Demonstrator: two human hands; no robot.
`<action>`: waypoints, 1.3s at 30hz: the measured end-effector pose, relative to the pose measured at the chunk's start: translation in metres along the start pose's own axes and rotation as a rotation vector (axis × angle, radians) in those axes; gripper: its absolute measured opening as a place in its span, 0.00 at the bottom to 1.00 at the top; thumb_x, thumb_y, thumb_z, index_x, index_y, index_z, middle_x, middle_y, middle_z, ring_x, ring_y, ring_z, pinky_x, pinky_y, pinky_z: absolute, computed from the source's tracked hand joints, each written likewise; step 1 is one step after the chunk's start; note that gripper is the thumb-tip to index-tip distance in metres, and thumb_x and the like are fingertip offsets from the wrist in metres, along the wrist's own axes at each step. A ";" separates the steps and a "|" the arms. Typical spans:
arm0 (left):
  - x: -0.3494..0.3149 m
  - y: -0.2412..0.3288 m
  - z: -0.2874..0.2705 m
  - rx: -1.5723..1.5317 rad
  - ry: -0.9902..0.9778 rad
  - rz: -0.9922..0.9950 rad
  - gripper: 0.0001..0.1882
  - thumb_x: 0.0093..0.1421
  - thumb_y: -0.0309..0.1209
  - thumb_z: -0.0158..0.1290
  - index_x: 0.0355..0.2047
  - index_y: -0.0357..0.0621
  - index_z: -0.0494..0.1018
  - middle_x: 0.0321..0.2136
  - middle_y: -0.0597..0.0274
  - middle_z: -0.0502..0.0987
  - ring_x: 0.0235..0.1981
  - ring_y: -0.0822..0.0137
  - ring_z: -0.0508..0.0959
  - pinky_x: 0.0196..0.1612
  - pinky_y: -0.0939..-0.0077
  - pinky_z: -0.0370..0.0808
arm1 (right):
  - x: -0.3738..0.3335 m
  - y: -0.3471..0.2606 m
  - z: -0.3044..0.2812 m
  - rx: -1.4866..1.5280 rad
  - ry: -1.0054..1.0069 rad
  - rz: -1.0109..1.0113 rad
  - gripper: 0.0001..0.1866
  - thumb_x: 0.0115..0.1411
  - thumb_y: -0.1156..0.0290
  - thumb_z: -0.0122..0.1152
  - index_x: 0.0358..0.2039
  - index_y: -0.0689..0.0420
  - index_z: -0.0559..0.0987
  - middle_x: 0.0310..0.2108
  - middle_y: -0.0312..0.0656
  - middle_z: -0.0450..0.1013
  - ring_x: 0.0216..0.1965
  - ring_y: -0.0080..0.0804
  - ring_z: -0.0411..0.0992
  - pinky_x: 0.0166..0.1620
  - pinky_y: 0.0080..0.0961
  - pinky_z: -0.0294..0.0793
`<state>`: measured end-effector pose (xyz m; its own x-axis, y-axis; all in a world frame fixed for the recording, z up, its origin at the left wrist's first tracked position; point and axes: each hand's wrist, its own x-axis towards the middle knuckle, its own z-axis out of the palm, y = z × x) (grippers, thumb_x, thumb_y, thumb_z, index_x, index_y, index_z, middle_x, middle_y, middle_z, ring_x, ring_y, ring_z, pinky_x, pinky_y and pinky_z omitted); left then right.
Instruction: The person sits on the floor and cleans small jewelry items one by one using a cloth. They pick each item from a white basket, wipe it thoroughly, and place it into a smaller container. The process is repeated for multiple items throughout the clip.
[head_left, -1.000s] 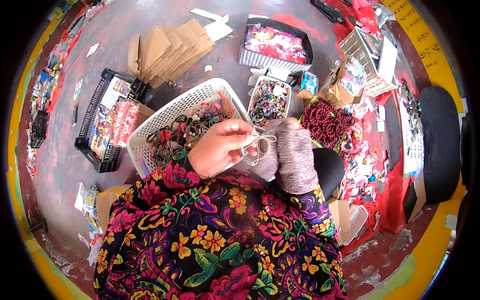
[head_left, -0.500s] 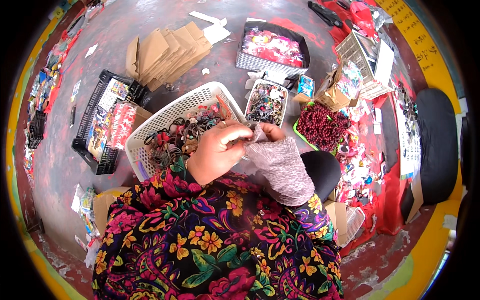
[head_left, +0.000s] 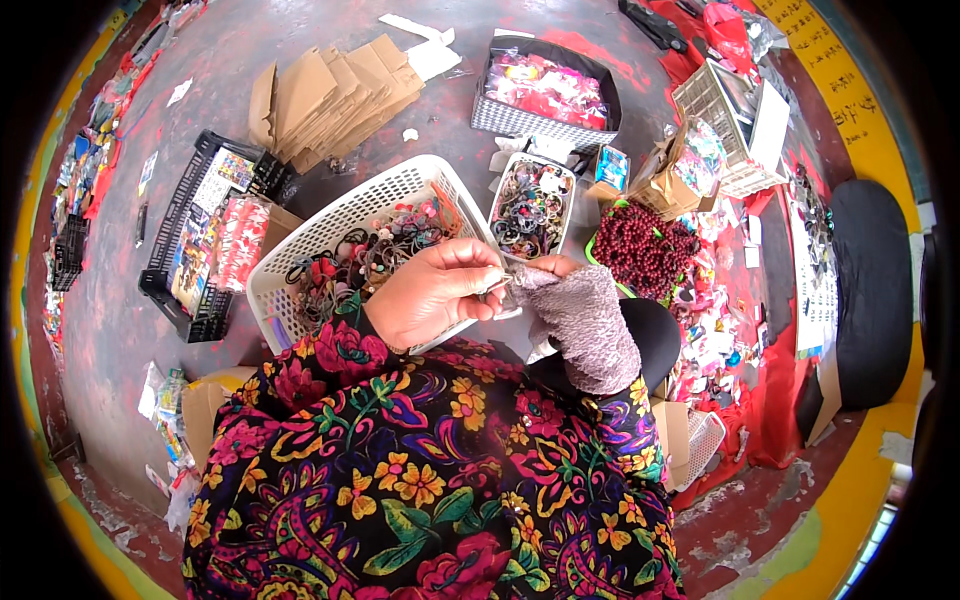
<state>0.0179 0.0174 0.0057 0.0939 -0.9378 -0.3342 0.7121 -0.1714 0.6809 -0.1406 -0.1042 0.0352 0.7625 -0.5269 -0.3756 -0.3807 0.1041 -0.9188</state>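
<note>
My left hand (head_left: 425,295) is closed, thumb and index finger pinching a small, partly shiny thing (head_left: 499,284) too small to name. Opposite it, my right hand (head_left: 555,265) is closed at the same spot. A fuzzy greyish-mauve knitted cover (head_left: 590,335) wraps the right forearm and hides most of that hand, leaving a few fingers visible. Just beyond the hands is a white perforated basket (head_left: 290,245) holding a tangle of hair ties (head_left: 385,245), mostly black and grey with red bits. A smaller white basket (head_left: 572,205) with more hair ties stands to its right.
Dark red beads (head_left: 645,250) fill a green tray on the right, near an open cardboard box (head_left: 668,190). Farther off are a checked box (head_left: 530,122) of pink packets and flattened cardboard (head_left: 335,95). A black crate (head_left: 165,260) stands left; small goods lie scattered on red cloth (head_left: 770,400).
The covered right forearm has swung a little to the right. Both hands stay together, and the small shiny thing now shows between the left fingertips.
</note>
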 end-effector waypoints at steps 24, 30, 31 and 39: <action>-0.006 0.009 -0.002 0.073 -0.062 0.149 0.06 0.64 0.30 0.44 0.36 0.41 0.66 0.29 0.64 0.72 0.28 0.75 0.73 0.28 0.83 0.71 | -0.007 0.007 -0.013 0.615 0.095 -0.175 0.12 0.62 0.63 0.51 0.41 0.56 0.73 0.30 0.36 0.72 0.23 0.17 0.70 0.26 0.15 0.66; -0.004 0.003 0.015 0.455 -0.057 0.305 0.02 0.62 0.23 0.46 0.35 0.39 0.67 0.29 0.65 0.71 0.29 0.77 0.73 0.27 0.82 0.72 | -0.009 -0.013 0.024 -0.238 0.174 -0.279 0.11 0.51 0.72 0.56 0.37 0.55 0.77 0.37 0.40 0.74 0.30 0.32 0.74 0.31 0.26 0.72; -0.001 -0.001 0.013 0.469 -0.079 0.331 0.02 0.61 0.23 0.46 0.35 0.38 0.67 0.29 0.65 0.71 0.29 0.77 0.73 0.27 0.82 0.72 | -0.013 -0.021 0.023 -0.069 0.087 0.004 0.11 0.50 0.73 0.56 0.36 0.54 0.78 0.37 0.39 0.74 0.31 0.36 0.74 0.32 0.27 0.72; -0.006 0.003 0.010 0.519 -0.097 0.276 0.03 0.62 0.25 0.45 0.35 0.39 0.66 0.30 0.63 0.71 0.31 0.74 0.74 0.31 0.81 0.72 | -0.009 -0.016 0.007 -0.265 -0.074 -0.048 0.10 0.52 0.70 0.57 0.36 0.56 0.76 0.29 0.46 0.73 0.30 0.37 0.74 0.32 0.29 0.71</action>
<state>0.0122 0.0196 0.0160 0.1459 -0.9878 -0.0550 0.2348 -0.0194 0.9719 -0.1380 -0.0950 0.0528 0.8155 -0.4616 -0.3492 -0.4592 -0.1487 -0.8758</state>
